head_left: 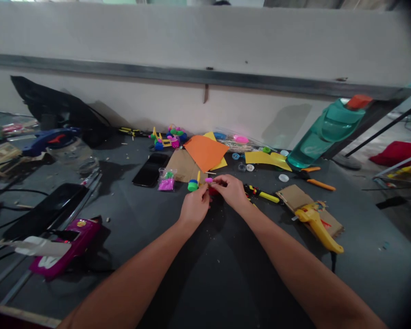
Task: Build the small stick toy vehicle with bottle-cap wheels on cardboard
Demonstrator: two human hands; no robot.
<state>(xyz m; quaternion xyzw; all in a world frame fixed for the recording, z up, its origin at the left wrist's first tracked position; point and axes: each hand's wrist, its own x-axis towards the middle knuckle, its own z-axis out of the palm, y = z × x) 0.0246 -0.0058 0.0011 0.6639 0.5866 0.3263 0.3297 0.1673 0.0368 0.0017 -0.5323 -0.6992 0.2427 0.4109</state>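
My left hand (196, 205) and my right hand (231, 189) meet near the middle of the table, fingers pinched together. Between the fingertips shows a small pink piece (208, 180), with something red partly hidden just under my right hand. Which fingers press on which part is too small to tell. Just left of my left fingertips stands a small green and blue piece (193, 184) with a yellow stick beside it. A clear bag of pink material (166, 181) lies further left. Behind the hands are a cardboard piece (183, 165) and an orange paper sheet (206, 152).
A yellow glue gun (318, 226) rests on cardboard at right, near orange-handled pliers (320, 184) and a teal bottle (327, 132). A black phone (151, 169) lies left of the hands. Further left sit a magenta power strip (85, 237) with cables and another phone (48, 210).
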